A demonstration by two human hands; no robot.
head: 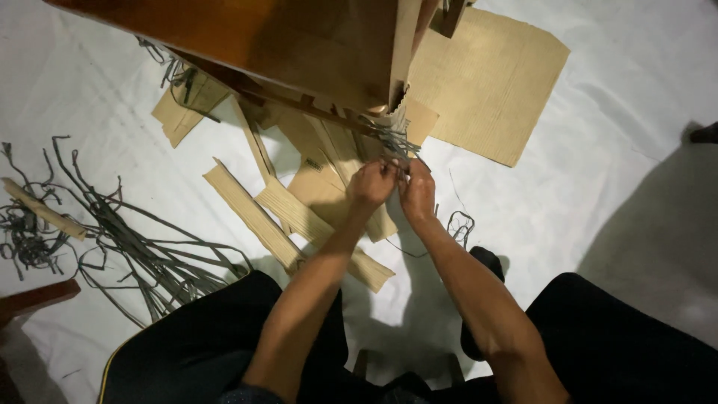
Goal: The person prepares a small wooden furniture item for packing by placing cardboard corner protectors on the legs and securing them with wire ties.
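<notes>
Head view: looking down on two bare forearms reaching forward over a white floor sheet (pixel 598 150).
Work piece: grey strapping bands (pixel 390 141) hanging from the lower edge of a brown wooden furniture piece (pixel 284 45), near the middle of the sheet.
Left hand (pixel 370 183): fingers pinched shut on the strapping bands, just below the wooden edge.
Right hand (pixel 416 191): likewise closed on the same bands, touching or nearly touching the left hand.
Step in hand (judgement): the band ends appear to be being knotted or worked loose at the wooden edge; which of the two cannot be told, since the fingers hide the ends.
Next move calls for (judgement): steady tension from both hands and a firm pinch, as the bands are thin and look springy.
Beneath the hands: torn cardboard strips (pixel 292 217) lying overlapped on the sheet.
Far right of the sheet: a flat cardboard sheet (pixel 486 82), partly under the wood.
Left edge: a loose tangle of cut grey bands (pixel 127 247), well apart from the hands.
Near edge: the person's dark trousers (pixel 194 344).
</notes>
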